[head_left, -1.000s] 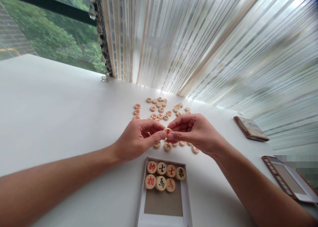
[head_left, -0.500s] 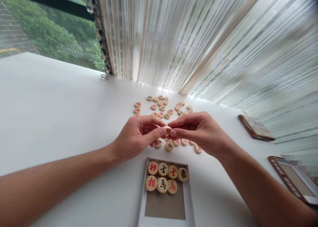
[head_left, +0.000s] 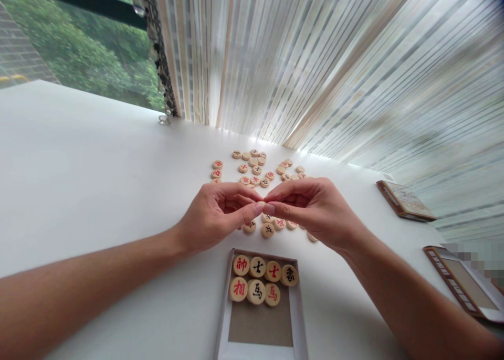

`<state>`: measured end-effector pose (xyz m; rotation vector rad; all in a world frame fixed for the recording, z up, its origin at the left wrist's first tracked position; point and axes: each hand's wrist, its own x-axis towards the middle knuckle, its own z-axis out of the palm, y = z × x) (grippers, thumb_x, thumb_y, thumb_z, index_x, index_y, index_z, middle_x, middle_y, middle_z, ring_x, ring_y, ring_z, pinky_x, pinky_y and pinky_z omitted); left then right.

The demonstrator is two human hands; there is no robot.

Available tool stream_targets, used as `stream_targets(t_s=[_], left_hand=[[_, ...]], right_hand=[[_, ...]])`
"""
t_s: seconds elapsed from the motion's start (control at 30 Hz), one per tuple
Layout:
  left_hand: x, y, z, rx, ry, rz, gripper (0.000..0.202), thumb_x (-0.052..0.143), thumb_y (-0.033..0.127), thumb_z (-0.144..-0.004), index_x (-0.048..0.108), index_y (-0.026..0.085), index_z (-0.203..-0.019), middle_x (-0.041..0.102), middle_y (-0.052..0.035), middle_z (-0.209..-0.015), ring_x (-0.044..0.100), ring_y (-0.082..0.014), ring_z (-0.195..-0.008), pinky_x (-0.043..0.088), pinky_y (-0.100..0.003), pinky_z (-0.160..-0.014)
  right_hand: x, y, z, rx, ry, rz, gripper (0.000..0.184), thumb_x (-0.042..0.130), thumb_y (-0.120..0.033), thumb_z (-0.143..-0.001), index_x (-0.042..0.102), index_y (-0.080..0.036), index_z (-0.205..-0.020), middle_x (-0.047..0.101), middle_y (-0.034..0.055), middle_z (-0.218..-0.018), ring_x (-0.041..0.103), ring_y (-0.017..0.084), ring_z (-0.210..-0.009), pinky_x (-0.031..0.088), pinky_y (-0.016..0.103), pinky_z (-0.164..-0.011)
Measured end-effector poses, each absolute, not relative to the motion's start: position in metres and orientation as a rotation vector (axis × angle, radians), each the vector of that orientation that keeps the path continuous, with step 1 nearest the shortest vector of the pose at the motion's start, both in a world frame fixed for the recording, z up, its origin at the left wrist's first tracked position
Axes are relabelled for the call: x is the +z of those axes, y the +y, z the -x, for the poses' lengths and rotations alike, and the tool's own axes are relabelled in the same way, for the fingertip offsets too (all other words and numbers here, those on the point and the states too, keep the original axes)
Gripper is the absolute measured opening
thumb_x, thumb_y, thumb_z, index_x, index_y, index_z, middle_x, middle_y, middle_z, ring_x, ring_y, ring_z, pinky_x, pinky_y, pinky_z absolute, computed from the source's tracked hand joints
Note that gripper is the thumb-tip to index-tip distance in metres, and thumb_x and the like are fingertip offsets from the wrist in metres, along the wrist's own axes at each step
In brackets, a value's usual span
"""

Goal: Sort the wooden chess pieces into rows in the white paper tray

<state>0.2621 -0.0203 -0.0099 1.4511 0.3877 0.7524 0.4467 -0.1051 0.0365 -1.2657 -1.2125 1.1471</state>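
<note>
Between the fingertips of both my hands is a wooden Chinese chess piece, almost wholly covered by the fingers. My left hand pinches it from the left and my right hand from the right, thumbs nearly touching. Below them lies a shallow box holding two rows of face-up pieces. Several fill its far row, among them a black-marked piece; three sit in the second row, including a red-marked one. Loose pieces lie on the white table behind and under my hands.
More scattered pieces spread toward the curtain at the far edge. To the right lie a flat closed box and, nearer, a brown-edged box part. A window stands at the upper left.
The piece in my fingers has turned, so its red-marked face no longer shows and the fingertips cover most of it. Both hands stay at almost the same spot.
</note>
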Motion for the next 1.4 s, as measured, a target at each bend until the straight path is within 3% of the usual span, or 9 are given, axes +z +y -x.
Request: stream_targets(t_s=[0.33,0.57,0.73,0.93,1.13,1.4], left_hand=[[-0.01,-0.016,-0.263,0.699,0.346,-1.327,0.014,0.081,0.025,-0.088,0.076,0.012,-0.091,0.072,-0.0011,-0.069,0.065,-0.0092,-0.056,0.054,-0.017,-0.052],[-0.017,-0.014,-0.262,0.665,0.296,-1.209,0.026,0.083,0.025,-0.089,0.071,0.013,-0.108,0.076,-0.0026,-0.073,0.068,-0.0106,-0.059,0.053,-0.017,-0.053],[-0.012,-0.016,-0.263,0.67,0.327,-1.251,0.032,0.083,0.023,-0.086,0.067,0.013,-0.112,0.073,0.0002,-0.069,0.068,-0.0112,-0.057,0.053,-0.018,-0.052],[-0.012,-0.017,-0.264,0.709,0.347,-1.308,0.029,0.085,0.022,-0.085,0.068,0.014,-0.108,0.077,-0.0012,-0.077,0.071,-0.0113,-0.061,0.056,-0.018,-0.054],[-0.014,-0.018,-0.265,0.735,0.366,-1.332,0.033,0.09,0.027,-0.082,0.07,0.013,-0.103,0.082,-0.008,-0.089,0.079,-0.0188,-0.077,0.06,-0.02,-0.058],[-0.017,-0.017,-0.265,0.796,0.352,-1.455,0.03,0.093,0.02,-0.078,0.073,0.014,-0.099,0.079,-0.0031,-0.089,0.076,-0.013,-0.075,0.063,-0.02,-0.067]], right_hand=[[0.029,-0.104,-0.456,1.291,-1.126,1.259,0.029,0.099,-0.031,-0.072,0.088,-0.02,-0.096,0.085,0.0092,-0.088,0.081,0.021,-0.085,0.068,0.032,-0.083],[0.026,-0.102,-0.458,1.338,-1.071,1.234,0.026,0.094,-0.032,-0.079,0.087,-0.019,-0.101,0.084,0.0086,-0.087,0.078,0.016,-0.075,0.065,0.028,-0.072],[0.024,-0.1,-0.459,1.353,-1.012,1.213,0.024,0.096,-0.034,-0.077,0.088,-0.019,-0.094,0.082,0.0071,-0.078,0.075,0.015,-0.069,0.061,0.025,-0.064],[0.021,-0.1,-0.459,1.336,-1.05,1.261,0.03,0.097,-0.034,-0.075,0.088,-0.02,-0.099,0.083,0.0083,-0.083,0.074,0.016,-0.072,0.06,0.027,-0.068],[0.019,-0.101,-0.459,1.241,-1.129,1.297,0.045,0.102,-0.033,-0.065,0.087,-0.022,-0.106,0.083,0.0079,-0.083,0.074,0.018,-0.073,0.06,0.029,-0.066],[0.021,-0.099,-0.452,1.224,-1.096,1.313,0.049,0.106,-0.037,-0.051,0.088,-0.018,-0.092,0.079,0.0047,-0.072,0.07,0.017,-0.063,0.057,0.027,-0.056]])
